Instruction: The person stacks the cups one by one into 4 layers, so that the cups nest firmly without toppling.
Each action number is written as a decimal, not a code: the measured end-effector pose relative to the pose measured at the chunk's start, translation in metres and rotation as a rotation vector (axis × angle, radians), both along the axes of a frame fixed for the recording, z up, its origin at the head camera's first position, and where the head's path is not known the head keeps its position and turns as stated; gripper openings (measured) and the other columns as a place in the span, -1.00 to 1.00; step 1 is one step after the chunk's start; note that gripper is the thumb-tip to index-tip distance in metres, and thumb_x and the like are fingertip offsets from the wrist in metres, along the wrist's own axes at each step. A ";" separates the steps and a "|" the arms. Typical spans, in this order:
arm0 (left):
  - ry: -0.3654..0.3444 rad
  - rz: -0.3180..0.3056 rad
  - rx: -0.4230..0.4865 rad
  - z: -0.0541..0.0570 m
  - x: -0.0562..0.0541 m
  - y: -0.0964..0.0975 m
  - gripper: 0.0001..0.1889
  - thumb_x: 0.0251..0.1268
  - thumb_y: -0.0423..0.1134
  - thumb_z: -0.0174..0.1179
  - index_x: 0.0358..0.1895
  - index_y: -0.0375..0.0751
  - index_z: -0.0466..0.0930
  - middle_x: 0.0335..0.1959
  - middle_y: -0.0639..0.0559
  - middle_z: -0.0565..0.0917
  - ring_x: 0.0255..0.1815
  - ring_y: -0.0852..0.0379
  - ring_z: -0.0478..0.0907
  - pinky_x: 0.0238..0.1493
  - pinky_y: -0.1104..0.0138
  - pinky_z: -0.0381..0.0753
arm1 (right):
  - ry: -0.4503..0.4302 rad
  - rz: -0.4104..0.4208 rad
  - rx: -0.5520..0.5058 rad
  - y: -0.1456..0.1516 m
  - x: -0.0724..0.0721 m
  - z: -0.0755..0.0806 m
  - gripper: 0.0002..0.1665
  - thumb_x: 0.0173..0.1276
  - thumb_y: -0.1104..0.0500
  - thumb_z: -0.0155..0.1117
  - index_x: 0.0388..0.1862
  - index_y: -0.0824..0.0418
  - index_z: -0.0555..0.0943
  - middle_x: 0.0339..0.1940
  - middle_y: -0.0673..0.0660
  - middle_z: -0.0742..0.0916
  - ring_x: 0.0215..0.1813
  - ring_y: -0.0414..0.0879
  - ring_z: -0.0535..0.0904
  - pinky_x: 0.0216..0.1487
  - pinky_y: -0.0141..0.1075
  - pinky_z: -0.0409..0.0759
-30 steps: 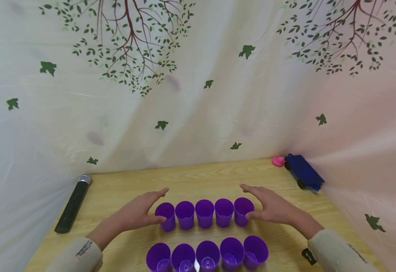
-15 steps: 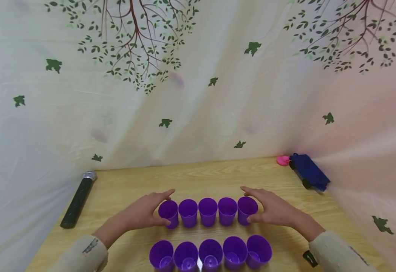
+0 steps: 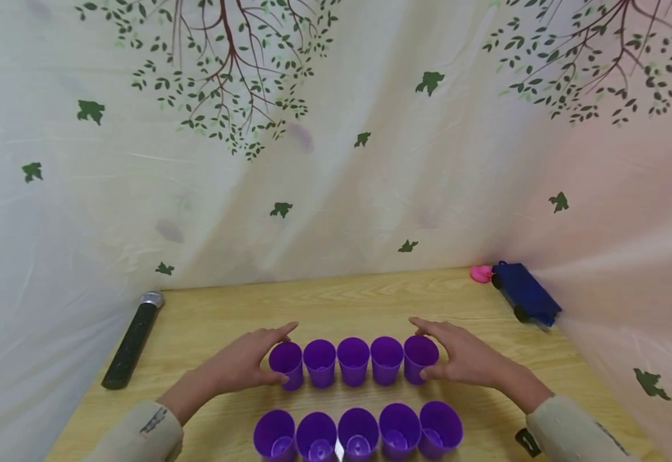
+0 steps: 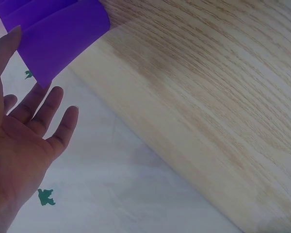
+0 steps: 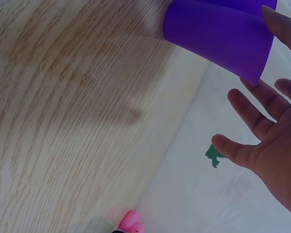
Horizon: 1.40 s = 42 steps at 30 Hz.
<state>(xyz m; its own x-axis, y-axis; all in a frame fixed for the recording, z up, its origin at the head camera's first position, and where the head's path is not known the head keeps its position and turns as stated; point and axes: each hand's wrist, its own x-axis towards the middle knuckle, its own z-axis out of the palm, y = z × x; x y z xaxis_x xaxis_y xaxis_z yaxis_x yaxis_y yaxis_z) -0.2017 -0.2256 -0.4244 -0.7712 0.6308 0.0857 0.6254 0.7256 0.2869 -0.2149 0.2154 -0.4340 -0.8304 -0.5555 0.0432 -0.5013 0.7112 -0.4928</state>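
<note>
Purple plastic cups (image 3: 353, 366) stand upright, mouths up, in a row of several across the wooden table. At its left end, my left hand (image 3: 238, 362) flanks the leftmost cup (image 3: 290, 372), thumb on the near side and fingers spread behind the rim. The left wrist view shows fingertips right at that cup's (image 4: 63, 41) rim. Mirroring this, my right hand (image 3: 463, 353) flanks the rightmost cup (image 3: 418, 366), thumb in front and forefinger reaching past the back. In the right wrist view, its fingers (image 5: 250, 114) are spread, tips at the rim of the cup (image 5: 218, 36).
A second row of purple cups (image 3: 359, 436) stands nearer on the table (image 3: 313, 301). A dark-handled microphone (image 3: 134, 340) lies left. A pink duck-like toy (image 3: 481, 274) and blue toy cart (image 3: 525, 293) are at back right. A small black object (image 3: 526, 441) lies by the right sleeve.
The head view has shifted slightly. Both hands have moved inward a little, closer around the end cups of the far row. Over the last half second they are nearly still.
</note>
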 end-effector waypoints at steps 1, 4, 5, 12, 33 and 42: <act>0.000 -0.002 0.000 0.000 0.000 0.000 -0.04 0.18 0.07 0.42 0.57 -0.14 0.13 0.11 0.05 0.68 0.15 -0.02 0.60 0.20 -0.04 0.57 | -0.004 -0.004 -0.002 0.000 0.000 0.000 0.13 0.13 -0.22 0.52 0.58 0.09 0.23 0.27 0.10 0.66 0.35 0.20 0.50 0.33 0.27 0.43; 0.003 -0.008 -0.001 0.000 -0.001 0.000 -0.05 0.19 0.05 0.41 0.57 -0.14 0.13 0.11 0.06 0.69 0.14 -0.01 0.61 0.20 -0.03 0.58 | -0.012 -0.011 -0.004 -0.001 0.000 0.000 0.12 0.13 -0.22 0.52 0.58 0.07 0.23 0.29 0.10 0.65 0.36 0.19 0.49 0.33 0.27 0.43; 0.003 -0.009 -0.002 0.000 -0.001 0.000 -0.05 0.19 0.05 0.41 0.57 -0.14 0.13 0.10 0.07 0.69 0.14 -0.01 0.61 0.20 -0.02 0.58 | -0.015 -0.012 -0.003 -0.001 -0.001 -0.001 0.12 0.13 -0.22 0.52 0.58 0.06 0.23 0.29 0.09 0.64 0.36 0.18 0.49 0.33 0.27 0.43; -0.006 -0.009 0.001 0.000 -0.003 0.000 -0.05 0.18 0.04 0.42 0.57 -0.17 0.14 0.09 0.07 0.69 0.12 0.01 0.61 0.20 -0.02 0.58 | 0.000 -0.008 -0.020 -0.002 -0.002 -0.003 0.10 0.15 -0.17 0.52 0.58 0.09 0.22 0.24 0.04 0.66 0.32 0.11 0.53 0.33 0.21 0.46; -0.055 0.042 -0.011 0.019 -0.030 -0.012 -0.08 0.16 -0.06 0.44 0.54 -0.24 0.18 0.09 -0.05 0.68 0.15 -0.10 0.60 0.21 -0.06 0.55 | 0.119 -0.051 0.004 0.004 -0.022 0.012 0.05 0.15 -0.07 0.54 0.54 0.20 0.28 0.13 0.07 0.70 0.19 0.10 0.59 0.21 0.14 0.55; -0.065 0.073 -0.027 0.022 -0.053 0.011 -0.09 0.20 -0.05 0.41 0.57 -0.18 0.15 0.20 -0.12 0.64 0.27 -0.14 0.55 0.32 -0.05 0.50 | 0.080 -0.051 0.030 -0.012 -0.051 0.015 0.07 0.16 -0.01 0.52 0.57 0.19 0.22 0.19 0.13 0.67 0.24 0.13 0.57 0.26 0.13 0.54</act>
